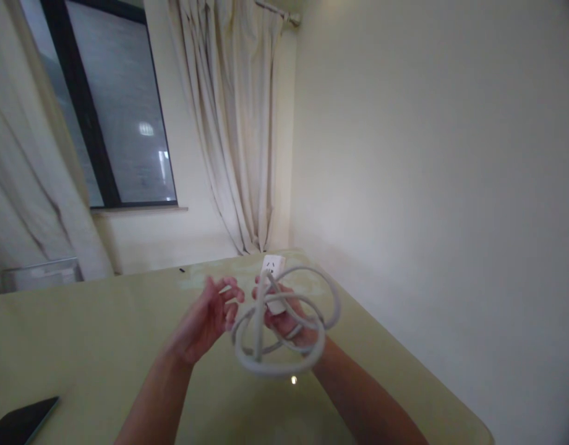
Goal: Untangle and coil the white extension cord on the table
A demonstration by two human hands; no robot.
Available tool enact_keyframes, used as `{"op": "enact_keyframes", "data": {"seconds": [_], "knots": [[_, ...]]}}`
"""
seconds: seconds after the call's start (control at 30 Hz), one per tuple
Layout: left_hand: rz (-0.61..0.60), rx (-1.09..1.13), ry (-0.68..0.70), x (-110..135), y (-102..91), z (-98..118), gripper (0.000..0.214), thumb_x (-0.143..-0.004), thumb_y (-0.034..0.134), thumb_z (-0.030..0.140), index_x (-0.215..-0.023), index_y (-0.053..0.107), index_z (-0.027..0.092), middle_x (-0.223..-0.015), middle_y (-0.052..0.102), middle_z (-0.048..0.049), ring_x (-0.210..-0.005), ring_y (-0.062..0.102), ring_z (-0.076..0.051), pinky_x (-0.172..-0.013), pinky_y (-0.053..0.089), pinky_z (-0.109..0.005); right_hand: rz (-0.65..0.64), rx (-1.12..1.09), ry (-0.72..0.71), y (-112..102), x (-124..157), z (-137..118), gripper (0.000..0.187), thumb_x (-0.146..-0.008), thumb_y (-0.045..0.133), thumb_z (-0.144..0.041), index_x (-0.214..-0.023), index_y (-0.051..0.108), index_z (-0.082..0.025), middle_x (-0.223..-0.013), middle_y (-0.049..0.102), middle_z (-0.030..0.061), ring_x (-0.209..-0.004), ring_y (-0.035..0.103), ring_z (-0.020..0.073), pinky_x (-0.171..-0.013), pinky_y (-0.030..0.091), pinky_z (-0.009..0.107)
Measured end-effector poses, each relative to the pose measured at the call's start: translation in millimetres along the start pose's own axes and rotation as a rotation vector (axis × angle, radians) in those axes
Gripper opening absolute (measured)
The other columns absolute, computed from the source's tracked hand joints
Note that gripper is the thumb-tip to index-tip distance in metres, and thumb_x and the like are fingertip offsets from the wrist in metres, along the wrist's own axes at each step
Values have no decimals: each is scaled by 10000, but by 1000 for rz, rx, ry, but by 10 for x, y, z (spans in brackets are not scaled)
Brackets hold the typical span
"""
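Note:
A white power strip (273, 264) with its cable (279, 369) in loose loops is held above the table. My right hand (289, 324) grips the strip's body from behind, its fingers wrapped round it and partly hidden by the cable loops. The strip's upper end, with socket holes facing me, sticks up past the fingers. To the left, my left hand (214, 311) is raised with the fingers apart and slightly curled. Nothing is in it, and it is close beside the cable loops.
The pale green table (103, 346) runs up to the wall (428, 185) on the right. A dark flat device (25, 420) lies at the lower left. A small black object (182, 270) is near the far edge. Curtains (233, 123) hang behind, beside a window (122, 105).

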State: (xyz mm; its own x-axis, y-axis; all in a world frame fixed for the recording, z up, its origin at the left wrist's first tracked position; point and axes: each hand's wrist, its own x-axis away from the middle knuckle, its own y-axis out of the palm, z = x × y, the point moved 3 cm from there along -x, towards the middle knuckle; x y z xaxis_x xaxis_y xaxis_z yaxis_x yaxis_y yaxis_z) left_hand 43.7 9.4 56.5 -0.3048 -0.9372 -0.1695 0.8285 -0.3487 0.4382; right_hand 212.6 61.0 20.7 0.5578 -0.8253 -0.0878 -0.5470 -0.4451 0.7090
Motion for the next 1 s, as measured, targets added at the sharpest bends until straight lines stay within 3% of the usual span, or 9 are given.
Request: {"op": "enact_keyframes", "data": {"seconds": [0.07, 0.17, 0.27, 0.37, 0.43, 0.5, 0.63, 0.83, 1.0], "knots": [[-11, -195, -104, -25, 174, -61, 485, -844, 695, 682, -884, 613, 206, -840, 666, 4, -592, 586, -94, -490, 435, -195, 44, 47, -25, 29, 35, -1, 394, -688, 810, -306, -1041, 666, -204, -781, 692, 7, -600, 575, 133, -465, 385, 215], [-64, -618, -178, -11, 339, -103, 432, -791, 789, 569, -859, 599, 186, -824, 659, -4, -642, 612, -131, -522, 454, -225, 152, 126, -78, 92, 59, -28, 478, -607, 817, -271, -1041, 633, -192, -670, 628, -40, -527, 546, 122, -461, 403, 224], [-121, -958, -242, 2, 327, -158, 333, -812, 754, 487, -848, 639, 177, -709, 664, 1, -587, 610, -159, -540, 449, -269, 178, 262, -145, 178, 47, -102, 417, -609, 819, -272, -968, 626, -185, -623, 575, -70, -489, 502, 89, -457, 392, 203], [-162, -1114, -94, -65, 306, -174, 317, -932, 578, 404, -723, 653, 177, -638, 674, -20, -612, 613, -167, -619, 435, -288, 248, 457, -260, 213, 42, -251, 357, -668, 828, -369, -894, 633, -172, -616, 586, -52, -494, 528, 89, -445, 382, 193], [-26, -1046, 86, -119, 293, -103, 383, -953, 549, 428, -664, 616, 186, -614, 634, -8, -610, 571, -151, -624, 418, -281, 344, 507, -353, 177, 77, -415, 384, -704, 812, -455, -897, 628, -178, -635, 619, -31, -513, 588, 117, -426, 384, 197], [207, -800, 249, -118, 233, 28, 391, -933, 585, 501, -689, 577, 196, -598, 547, 30, -583, 505, -129, -610, 421, -265, 420, 472, -462, 92, 169, -631, 406, -723, 793, -506, -900, 608, -191, -637, 634, -24, -516, 619, 133, -415, 387, 201], [622, -199, 480, 133, -122, 288, 328, -846, 709, 495, -834, 533, 217, -593, 355, 107, -511, 338, -83, -540, 390, -207, 537, 443, -684, -257, 584, -1147, 402, -701, 824, -472, -785, 539, -201, -498, 479, -98, -364, 363, 47, -353, 257, 181], [930, -179, 436, 659, -815, 317, 252, -863, 625, 394, -792, 459, 217, -572, 290, 114, -479, 260, -68, -481, 288, -182, 771, 471, -759, -988, 1421, -1680, 524, -621, 867, -436, -733, 388, -255, -470, 327, -147, -369, 235, 35, -343, 190, 200], [987, -321, 297, 704, -920, 186, 219, -808, 576, 397, -776, 438, 229, -545, 302, 118, -461, 278, -78, -480, 290, -205, 836, 716, -710, -1038, 1519, -1559, 469, -635, 861, -460, -836, 502, -234, -499, 400, -118, -396, 319, 72, -370, 244, 226]]}}
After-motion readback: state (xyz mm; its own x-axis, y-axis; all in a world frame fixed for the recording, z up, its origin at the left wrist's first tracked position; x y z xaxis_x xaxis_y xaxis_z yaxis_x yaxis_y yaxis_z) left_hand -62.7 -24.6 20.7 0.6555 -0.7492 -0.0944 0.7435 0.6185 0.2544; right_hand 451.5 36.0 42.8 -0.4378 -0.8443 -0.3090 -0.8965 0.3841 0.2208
